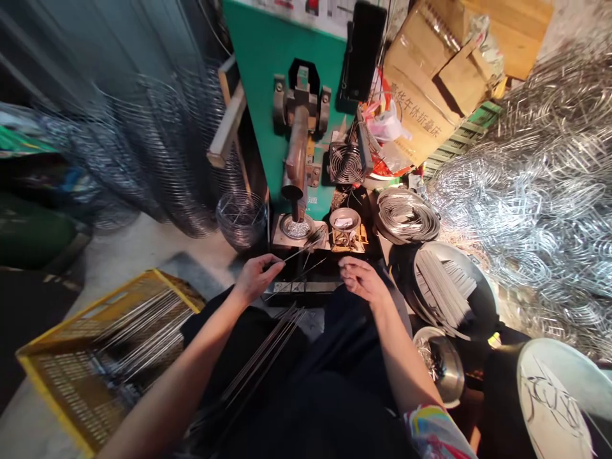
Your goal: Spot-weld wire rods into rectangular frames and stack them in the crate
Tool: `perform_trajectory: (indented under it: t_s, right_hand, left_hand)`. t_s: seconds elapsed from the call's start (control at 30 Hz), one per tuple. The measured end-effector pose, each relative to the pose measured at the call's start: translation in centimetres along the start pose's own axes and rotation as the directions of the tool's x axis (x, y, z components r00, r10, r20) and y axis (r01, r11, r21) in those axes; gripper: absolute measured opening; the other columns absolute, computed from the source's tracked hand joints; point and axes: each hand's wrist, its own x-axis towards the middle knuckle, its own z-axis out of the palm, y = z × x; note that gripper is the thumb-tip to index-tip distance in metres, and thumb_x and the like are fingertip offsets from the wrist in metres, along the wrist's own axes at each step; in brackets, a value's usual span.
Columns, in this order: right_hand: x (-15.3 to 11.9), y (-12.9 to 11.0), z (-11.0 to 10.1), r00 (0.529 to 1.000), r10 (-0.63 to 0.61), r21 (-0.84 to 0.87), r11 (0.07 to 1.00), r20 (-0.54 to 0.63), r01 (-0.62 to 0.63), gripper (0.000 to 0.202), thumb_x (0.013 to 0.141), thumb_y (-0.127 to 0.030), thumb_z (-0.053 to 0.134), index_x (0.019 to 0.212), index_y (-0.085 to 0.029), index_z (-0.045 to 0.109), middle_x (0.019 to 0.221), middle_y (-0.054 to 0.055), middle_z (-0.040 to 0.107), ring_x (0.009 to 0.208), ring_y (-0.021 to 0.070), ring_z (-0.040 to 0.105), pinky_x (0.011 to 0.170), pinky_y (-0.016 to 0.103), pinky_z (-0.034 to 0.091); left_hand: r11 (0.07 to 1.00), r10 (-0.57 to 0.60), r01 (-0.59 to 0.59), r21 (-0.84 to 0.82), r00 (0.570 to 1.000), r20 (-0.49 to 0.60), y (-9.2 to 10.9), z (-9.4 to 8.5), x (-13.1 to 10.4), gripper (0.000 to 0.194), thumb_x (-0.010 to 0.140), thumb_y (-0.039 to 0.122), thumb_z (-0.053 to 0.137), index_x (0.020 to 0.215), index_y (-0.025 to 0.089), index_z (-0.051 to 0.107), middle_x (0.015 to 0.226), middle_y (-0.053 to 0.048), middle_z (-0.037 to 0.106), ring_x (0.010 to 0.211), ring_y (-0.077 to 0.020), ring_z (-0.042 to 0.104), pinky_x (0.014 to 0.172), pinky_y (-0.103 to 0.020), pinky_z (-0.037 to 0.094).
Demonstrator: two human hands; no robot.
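Observation:
My left hand pinches a thin metal rod that points up and right, towards the base of a green machine. My right hand is to the right of it with fingers curled together; anything between them is too small to make out. Another thin rod lies between the hands, its support unclear. Several long metal rods rest across my lap. Ahead, the machine's thick metal arm ends above a round dish of shiny bits.
A yellow crate with metal rods stands at left. Coiled strips, a pan of flat strips, a metal bowl and a white-topped bucket stand at right. Wire rings pile beyond; a small bowl sits ahead.

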Motion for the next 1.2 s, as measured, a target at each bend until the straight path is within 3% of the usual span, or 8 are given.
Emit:
perform_trajectory:
  t_s: [0.13,0.27,0.5,0.93,1.2]
  right_hand:
    - [3.8,2.1,2.9,0.985,-0.117,-0.165,0.982,-0.126,0.096,0.044,0.067,-0.045,0.084,0.099,-0.016,0.074,0.072,0.000,0.064,0.055,0.0071,0.056,0.054,0.022,0.056]
    - [6.1,3.6,4.6,0.960,-0.187,-0.181,0.972,-0.209,0.149,0.050,0.058,-0.050,0.088,0.092,-0.015,0.075,0.074,0.003,0.069,0.064,0.0121,0.067,0.062,0.025,0.061]
    - [8.2,4.7,6.6,0.893,-0.243,-0.256,0.955,-0.380,0.151,0.044,0.065,-0.055,0.082,0.069,-0.015,0.063,0.059,0.001,0.065,0.045,0.0111,0.060,0.042,0.021,0.053]
    - [9.6,4.8,9.9,0.862,-0.435,-0.260,0.891,-0.258,0.372,0.038,0.077,-0.051,0.073,0.069,-0.017,0.059,0.056,-0.003,0.058,0.042,0.0066,0.049,0.040,0.018,0.044]
    - [10.0,4.0,10.9,0.850,-0.480,-0.282,0.864,-0.216,0.417,0.036,0.081,-0.048,0.070,0.067,-0.017,0.058,0.054,-0.004,0.055,0.041,0.0064,0.046,0.041,0.019,0.038]
  left_hand:
    - [0.999,0.039,-0.039,0.037,0.999,-0.020,0.1,0.1,-0.4,0.028,0.085,0.042,0.060,0.078,0.015,0.068,0.063,0.002,0.054,0.061,-0.0130,0.046,0.058,-0.024,0.034]
    - [0.991,0.103,-0.098,0.096,0.993,-0.051,0.2,0.2,-0.9,0.028,0.088,0.040,0.057,0.079,0.016,0.067,0.065,0.002,0.057,0.062,-0.0131,0.048,0.059,-0.024,0.037]
    - [0.973,0.176,-0.148,0.178,0.973,-0.152,-0.2,0.4,-2.1,0.025,0.092,0.036,0.054,0.083,0.017,0.068,0.064,0.002,0.060,0.059,-0.0127,0.053,0.058,-0.023,0.038]
    - [0.936,0.299,-0.228,0.268,0.917,-0.264,-0.7,-0.4,-3.2,0.018,0.094,0.028,0.053,0.085,0.017,0.066,0.071,0.001,0.067,0.061,-0.0126,0.062,0.061,-0.023,0.042]
    - [0.919,0.347,-0.258,0.299,0.889,-0.297,-0.2,-0.9,-3.2,0.015,0.094,0.024,0.054,0.087,0.017,0.065,0.073,0.000,0.068,0.063,-0.0126,0.064,0.062,-0.023,0.042]
